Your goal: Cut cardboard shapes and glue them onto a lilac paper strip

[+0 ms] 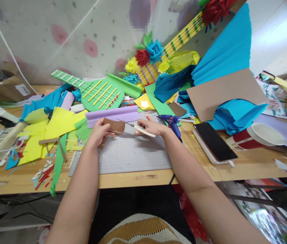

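Observation:
My left hand is closed on a piece of brown cardboard, held just above the grey cutting mat. My right hand grips white-handled scissors whose open blades point left at the cardboard's right edge. Both forearms reach in from the bottom of the view. A rolled strip of lilac crepe paper lies just behind the hands.
A blue glue gun, a phone on a white pad and a red-and-white paper cup lie to the right. Paper guitars, green and yellow, yellow and blue crepe sheets, a large cardboard sheet and scraps crowd the wooden table.

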`<state>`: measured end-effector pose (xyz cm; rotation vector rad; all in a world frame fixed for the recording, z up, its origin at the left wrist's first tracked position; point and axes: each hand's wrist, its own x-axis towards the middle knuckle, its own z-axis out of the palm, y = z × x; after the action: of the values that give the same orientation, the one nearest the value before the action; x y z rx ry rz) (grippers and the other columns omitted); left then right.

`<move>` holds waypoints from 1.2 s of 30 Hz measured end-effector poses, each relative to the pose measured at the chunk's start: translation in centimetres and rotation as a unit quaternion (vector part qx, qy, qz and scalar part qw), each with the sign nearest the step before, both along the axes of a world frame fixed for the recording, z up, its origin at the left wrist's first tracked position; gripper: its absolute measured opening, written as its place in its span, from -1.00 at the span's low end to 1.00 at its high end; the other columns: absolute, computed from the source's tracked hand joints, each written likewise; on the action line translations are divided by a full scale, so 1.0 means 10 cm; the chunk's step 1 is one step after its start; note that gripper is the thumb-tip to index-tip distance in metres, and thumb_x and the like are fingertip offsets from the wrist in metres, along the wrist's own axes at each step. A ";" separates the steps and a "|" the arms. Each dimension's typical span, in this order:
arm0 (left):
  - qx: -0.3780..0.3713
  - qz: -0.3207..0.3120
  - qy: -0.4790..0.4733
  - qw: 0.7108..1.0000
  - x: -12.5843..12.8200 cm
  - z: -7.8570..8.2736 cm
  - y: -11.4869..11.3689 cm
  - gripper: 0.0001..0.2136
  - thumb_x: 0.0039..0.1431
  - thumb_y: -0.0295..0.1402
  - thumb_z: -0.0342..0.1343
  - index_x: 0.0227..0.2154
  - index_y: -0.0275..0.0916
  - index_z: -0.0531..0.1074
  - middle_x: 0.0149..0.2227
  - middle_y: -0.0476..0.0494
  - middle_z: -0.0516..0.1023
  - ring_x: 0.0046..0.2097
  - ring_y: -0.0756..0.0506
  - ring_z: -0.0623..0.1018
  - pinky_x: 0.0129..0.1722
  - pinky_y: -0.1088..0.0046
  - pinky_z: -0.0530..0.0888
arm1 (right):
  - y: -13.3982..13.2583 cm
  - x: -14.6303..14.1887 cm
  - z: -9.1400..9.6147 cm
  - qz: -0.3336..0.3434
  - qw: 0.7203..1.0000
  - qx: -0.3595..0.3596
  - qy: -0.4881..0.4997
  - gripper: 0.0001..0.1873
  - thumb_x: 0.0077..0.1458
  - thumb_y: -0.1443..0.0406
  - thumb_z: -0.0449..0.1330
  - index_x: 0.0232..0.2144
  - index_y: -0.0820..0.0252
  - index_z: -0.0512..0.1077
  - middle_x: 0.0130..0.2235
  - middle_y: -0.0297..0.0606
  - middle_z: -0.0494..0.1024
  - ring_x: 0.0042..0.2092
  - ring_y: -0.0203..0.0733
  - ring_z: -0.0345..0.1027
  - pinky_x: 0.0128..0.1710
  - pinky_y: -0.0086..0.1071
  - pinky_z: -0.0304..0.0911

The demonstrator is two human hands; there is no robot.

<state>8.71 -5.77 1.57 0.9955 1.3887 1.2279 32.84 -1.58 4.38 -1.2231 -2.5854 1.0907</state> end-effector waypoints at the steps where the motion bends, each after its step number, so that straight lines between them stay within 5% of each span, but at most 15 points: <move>1: 0.000 0.001 0.001 1.000 0.00 0.00 0.00 -0.76 -0.28 -0.44 0.09 -0.41 -0.30 0.35 -0.45 -0.05 0.50 -0.49 0.00 0.51 -0.59 0.55 0.47 | 0.01 0.01 -0.01 0.002 1.000 0.005 0.000 -0.54 -0.07 -0.10 0.07 -0.41 0.17 0.16 -0.44 -0.43 0.31 -0.36 -0.28 0.19 -0.06 -0.24 -0.01; 21: -0.005 -0.003 0.009 1.000 0.05 0.06 -0.03 -0.78 -0.29 -0.45 0.10 -0.44 -0.30 0.34 -0.51 -0.03 0.47 -0.51 0.00 0.50 -0.60 0.55 0.46 | 0.06 0.03 -0.06 0.001 1.000 0.018 0.013 -0.51 -0.13 -0.10 0.11 -0.50 0.19 0.13 -0.53 -0.49 0.21 -0.43 -0.34 0.09 -0.14 -0.32 -0.03; 29: -0.006 -0.003 0.003 1.000 0.03 0.03 -0.01 -0.77 -0.28 -0.44 0.08 -0.43 -0.30 0.35 -0.50 -0.03 0.47 -0.51 0.00 0.50 -0.60 0.54 0.47 | 0.10 0.06 -0.08 -0.022 0.999 0.010 0.029 -0.52 -0.19 -0.06 0.18 -0.53 0.16 0.11 -0.53 -0.46 0.17 -0.46 -0.36 0.00 -0.46 -0.48 -0.12; 36: -0.018 -0.103 0.007 0.994 0.05 0.05 -0.05 -0.73 -0.22 -0.35 0.19 -0.36 -0.32 0.44 -0.40 -0.12 0.54 -0.40 -0.07 0.55 -0.56 0.52 0.51 | 0.06 0.06 -0.06 -0.017 0.999 0.017 0.023 -0.53 -0.11 -0.09 0.11 -0.38 0.15 0.15 -0.42 -0.41 0.29 -0.37 -0.31 0.14 -0.34 -0.44 0.02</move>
<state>9.20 -6.30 2.05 1.0947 1.2794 1.0416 33.41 -0.95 3.80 -1.2147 -2.5283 1.0513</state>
